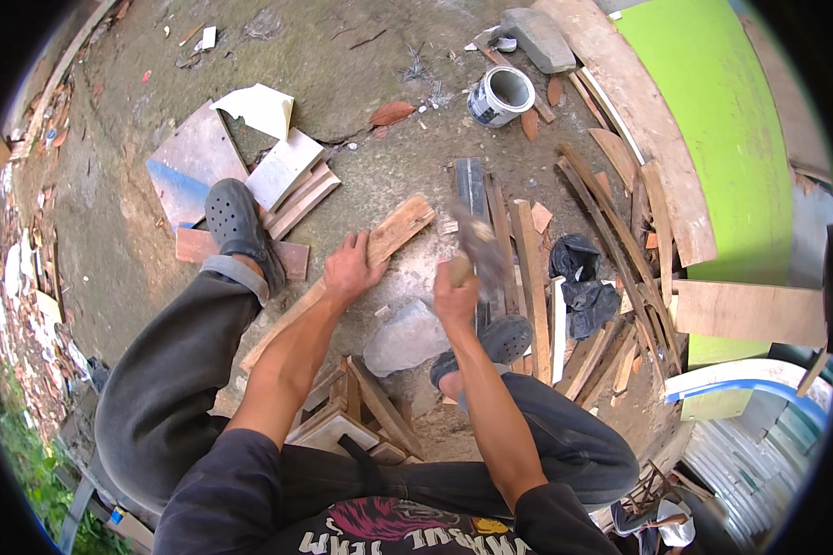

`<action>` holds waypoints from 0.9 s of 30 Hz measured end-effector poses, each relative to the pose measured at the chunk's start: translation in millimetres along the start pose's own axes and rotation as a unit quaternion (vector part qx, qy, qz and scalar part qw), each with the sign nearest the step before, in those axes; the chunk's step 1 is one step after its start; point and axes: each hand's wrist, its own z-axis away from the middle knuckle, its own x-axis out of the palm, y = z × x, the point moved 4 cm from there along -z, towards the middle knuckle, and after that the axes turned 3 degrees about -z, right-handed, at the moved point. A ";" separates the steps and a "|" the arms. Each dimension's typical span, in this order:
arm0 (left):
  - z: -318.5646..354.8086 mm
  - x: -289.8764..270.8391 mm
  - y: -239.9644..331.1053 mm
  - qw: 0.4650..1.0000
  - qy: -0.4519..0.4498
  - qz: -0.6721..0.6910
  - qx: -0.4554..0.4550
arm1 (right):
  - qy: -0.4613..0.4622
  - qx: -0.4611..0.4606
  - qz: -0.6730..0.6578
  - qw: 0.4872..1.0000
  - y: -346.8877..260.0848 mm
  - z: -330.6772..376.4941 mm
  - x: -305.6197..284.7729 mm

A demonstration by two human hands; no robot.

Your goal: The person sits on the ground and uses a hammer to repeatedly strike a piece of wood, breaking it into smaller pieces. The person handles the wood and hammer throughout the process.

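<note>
Left hand [349, 268] pressed flat on long brown wooden plank [379, 245]; right hand [455, 296] fisted around blurred wooden-handled hammer [477, 242]. White cylindrical tin [501, 95] with dark label band well beyond.

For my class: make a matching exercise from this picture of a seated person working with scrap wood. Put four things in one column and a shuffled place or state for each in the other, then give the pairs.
1. wooden plank
2. hammer
3. tin can
4. grey stone

a. standing open on the ground at the far side
b. pressed down under the left hand
c. lying between the feet
d. raised in the right hand, blurred

Pairs: 1-b, 2-d, 3-a, 4-c
</note>
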 end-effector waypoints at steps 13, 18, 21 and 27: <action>-26.6 -23.6 -49.3 0.956 -0.141 0.254 0.047 | -0.057 0.161 0.032 0.985 -35.2 5.4 -105.0; -33.2 -53.0 -46.1 0.870 -0.258 0.419 0.035 | -0.084 0.179 0.084 0.977 -89.5 37.9 -164.9; -31.7 -58.3 -41.4 0.865 -0.250 0.433 0.034 | -0.090 0.168 0.104 0.976 -103.7 61.9 -188.1; -24.0 -48.1 -25.7 0.941 -0.149 0.303 0.020 | -0.083 0.175 0.049 0.980 -100.7 78.9 -177.9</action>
